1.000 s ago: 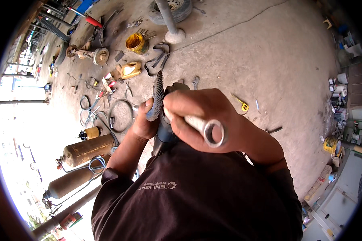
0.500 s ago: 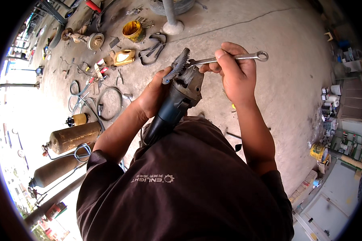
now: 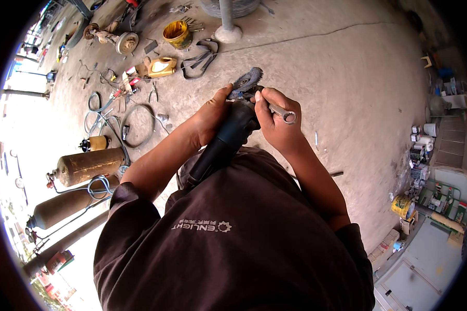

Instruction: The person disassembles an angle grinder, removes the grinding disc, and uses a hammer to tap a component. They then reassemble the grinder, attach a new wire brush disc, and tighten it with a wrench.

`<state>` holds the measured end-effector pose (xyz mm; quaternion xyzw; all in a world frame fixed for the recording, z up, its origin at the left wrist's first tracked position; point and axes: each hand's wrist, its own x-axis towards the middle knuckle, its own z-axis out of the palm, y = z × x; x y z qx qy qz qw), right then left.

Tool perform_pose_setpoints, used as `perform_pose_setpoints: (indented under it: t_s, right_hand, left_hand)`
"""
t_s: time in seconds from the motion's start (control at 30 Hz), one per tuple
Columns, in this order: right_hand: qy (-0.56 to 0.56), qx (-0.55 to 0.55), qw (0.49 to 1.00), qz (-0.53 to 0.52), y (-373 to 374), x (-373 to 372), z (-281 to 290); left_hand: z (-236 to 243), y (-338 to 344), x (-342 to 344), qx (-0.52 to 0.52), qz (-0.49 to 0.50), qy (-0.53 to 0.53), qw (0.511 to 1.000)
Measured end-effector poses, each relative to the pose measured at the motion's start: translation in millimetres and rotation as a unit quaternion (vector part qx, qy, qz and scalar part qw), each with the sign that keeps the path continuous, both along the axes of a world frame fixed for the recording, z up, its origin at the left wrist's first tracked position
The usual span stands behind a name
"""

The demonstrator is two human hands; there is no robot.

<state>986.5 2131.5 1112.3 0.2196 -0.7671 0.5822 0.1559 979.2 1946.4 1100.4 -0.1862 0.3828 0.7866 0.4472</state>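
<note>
An angle grinder (image 3: 225, 139) with a dark body slants up from my lap, its rear end against my shirt. At its far end sits a worn, ridged grey disc (image 3: 250, 79). My left hand (image 3: 213, 115) is closed around the grinder's head, with the thumb by the disc's edge. My right hand (image 3: 279, 118) grips a combination wrench (image 3: 284, 112) close to the disc. The wrench's ring end points back toward me; its other end is hidden behind my fingers at the grinder's head.
On the concrete floor lie a yellow bucket (image 3: 177, 35), a yellow jug (image 3: 161, 67), a black strap (image 3: 200, 59) and coiled hoses (image 3: 138, 126). Gas cylinders (image 3: 90, 166) are at the left. A post (image 3: 227, 20) rises ahead. Shelves with containers (image 3: 423, 147) line the right.
My right hand has come down and left, against the grinder's head. The wrench has swung from pointing right to pointing toward me. The disc has turned, showing more of its face.
</note>
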Motion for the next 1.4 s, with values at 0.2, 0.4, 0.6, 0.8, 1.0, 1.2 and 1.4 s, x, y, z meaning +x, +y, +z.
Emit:
perform_pose_setpoints:
  t_s: [0.2,0.4,0.6,0.8,1.0,1.2,1.4]
  right_hand:
    - [-0.017,0.037,0.999,0.003,3.9,-13.7,-29.4]
    - [0.008,0.008,1.0,0.026,-1.0,-11.3,-44.3]
    - [0.001,0.003,0.999,0.038,-2.2,-14.5,-49.0]
    - [-0.065,-0.101,0.991,0.062,-6.1,-23.8,-57.7]
    - [-0.064,-0.092,0.989,0.094,-6.2,-23.9,-72.1]
    - [-0.26,-0.297,0.894,0.214,44.7,-50.0,-27.4]
    - [-0.156,-0.199,0.945,0.205,100.0,-42.0,50.2]
  left_hand:
    - [-6.6,-1.1,5.4,-0.02,0.014,-0.045,0.999]
    - [-26.3,-9.3,6.8,-0.008,0.013,-0.045,0.999]
    - [-31.2,-9.9,10.0,-0.056,0.04,-0.037,0.997]
    - [-18.8,-12.0,12.3,-0.068,0.034,-0.023,0.997]
    - [-13.5,-12.6,18.9,-0.07,0.063,-0.019,0.995]
    - [5.7,-19.6,13.6,-0.009,0.029,0.078,0.997]
    - [17.3,-20.7,12.9,0.041,0.042,0.094,0.994]
